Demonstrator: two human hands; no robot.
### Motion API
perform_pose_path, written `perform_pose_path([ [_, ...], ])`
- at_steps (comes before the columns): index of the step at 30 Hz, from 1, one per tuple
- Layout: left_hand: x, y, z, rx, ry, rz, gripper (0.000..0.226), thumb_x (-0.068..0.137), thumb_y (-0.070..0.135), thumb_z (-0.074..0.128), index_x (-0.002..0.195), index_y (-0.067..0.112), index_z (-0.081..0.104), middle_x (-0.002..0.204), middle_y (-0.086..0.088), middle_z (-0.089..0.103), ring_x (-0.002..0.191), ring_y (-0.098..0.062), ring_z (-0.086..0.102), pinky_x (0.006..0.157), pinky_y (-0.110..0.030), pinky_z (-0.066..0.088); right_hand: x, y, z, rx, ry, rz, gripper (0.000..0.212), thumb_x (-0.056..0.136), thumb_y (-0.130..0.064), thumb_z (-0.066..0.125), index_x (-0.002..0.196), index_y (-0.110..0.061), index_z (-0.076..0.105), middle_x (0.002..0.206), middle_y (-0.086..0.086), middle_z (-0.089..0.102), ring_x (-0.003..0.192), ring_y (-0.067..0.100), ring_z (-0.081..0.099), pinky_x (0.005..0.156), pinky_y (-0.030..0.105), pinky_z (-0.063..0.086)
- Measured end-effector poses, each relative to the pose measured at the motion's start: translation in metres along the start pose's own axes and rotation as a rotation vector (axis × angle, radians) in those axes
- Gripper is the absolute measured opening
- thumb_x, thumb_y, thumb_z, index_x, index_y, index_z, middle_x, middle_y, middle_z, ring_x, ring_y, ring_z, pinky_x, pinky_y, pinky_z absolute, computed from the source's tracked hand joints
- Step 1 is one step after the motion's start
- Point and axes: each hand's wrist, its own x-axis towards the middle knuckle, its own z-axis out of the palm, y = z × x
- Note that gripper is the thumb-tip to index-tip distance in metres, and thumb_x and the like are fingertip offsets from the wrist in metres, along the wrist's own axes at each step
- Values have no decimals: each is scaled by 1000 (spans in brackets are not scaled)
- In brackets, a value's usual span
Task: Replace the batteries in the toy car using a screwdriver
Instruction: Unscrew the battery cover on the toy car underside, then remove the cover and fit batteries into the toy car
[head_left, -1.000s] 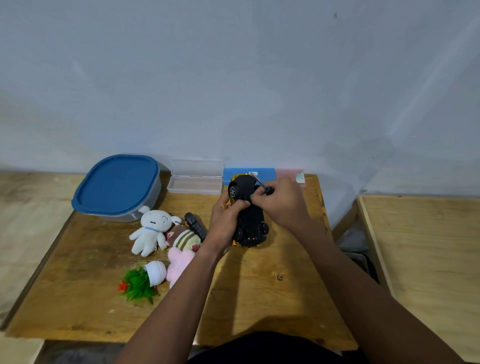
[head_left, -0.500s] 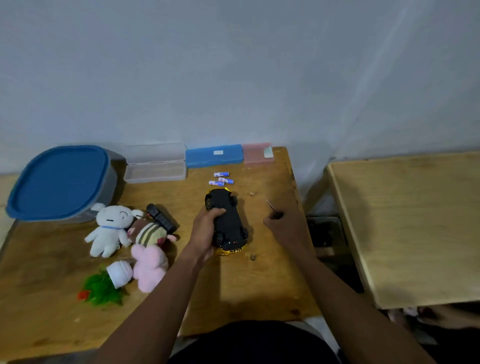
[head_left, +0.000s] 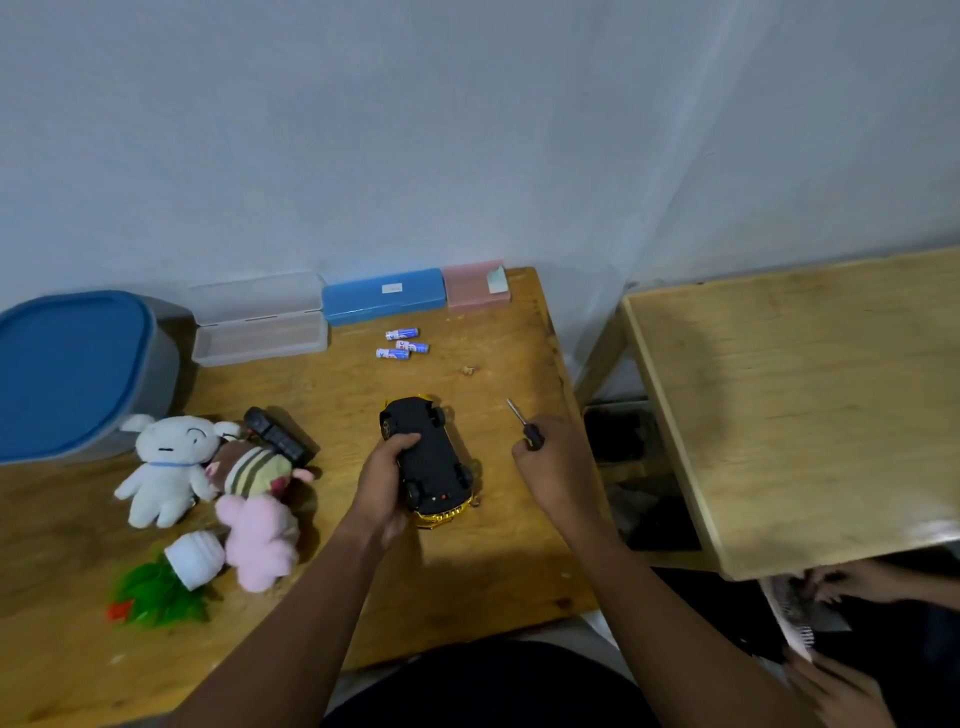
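A yellow toy car (head_left: 428, 457) lies upside down on the wooden table (head_left: 493, 561), its black underside facing up. My left hand (head_left: 382, 480) grips the car's left side, thumb on the underside. My right hand (head_left: 556, 467) holds a small screwdriver (head_left: 523, 424) to the right of the car, apart from it, the metal tip pointing up and away. Three blue and white batteries (head_left: 401, 343) lie loose on the table beyond the car.
A blue-lidded tub (head_left: 67, 374), a clear case (head_left: 260, 325), a blue case (head_left: 383, 295) and a pink case (head_left: 475, 285) line the wall. Plush toys (head_left: 208, 478), a black remote (head_left: 278, 436) and a small fake plant (head_left: 166, 587) lie left. A second table (head_left: 805, 405) stands right; another person's hands (head_left: 831, 675) show bottom right.
My right hand has drawn the screwdriver off the car's underside and out to the right. The car has come down onto the table under my left hand. The camera view turned right.
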Motion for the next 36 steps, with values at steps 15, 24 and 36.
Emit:
perform_pose_path([
  [15, -13, -12, -9, -167, -90, -10, 35, 95, 25, 48, 121, 6, 62, 100, -15, 70, 84, -32, 67, 80, -43, 57, -5, 5, 4, -100, 21, -31, 20, 86, -35, 63, 95, -17, 67, 94, 1, 57, 88, 20, 57, 70, 32, 50],
  [24, -28, 5, -7, -146, -104, 86, 57, 102, 50, 36, 122, 8, 68, 105, -17, 71, 86, -32, 68, 79, -41, 54, -26, -53, -5, 97, 3, -322, 42, 85, -43, 68, 125, -31, 62, 112, -9, 51, 109, 11, 49, 89, 26, 46],
  [36, -33, 46, -8, -86, -87, 251, 53, 106, 44, 34, 133, 7, 62, 125, -24, 69, 109, -34, 69, 96, -46, 53, -33, -122, -3, 62, -157, -674, 39, 91, -41, 63, 129, -37, 61, 142, -8, 41, 131, 12, 37, 107, 29, 37],
])
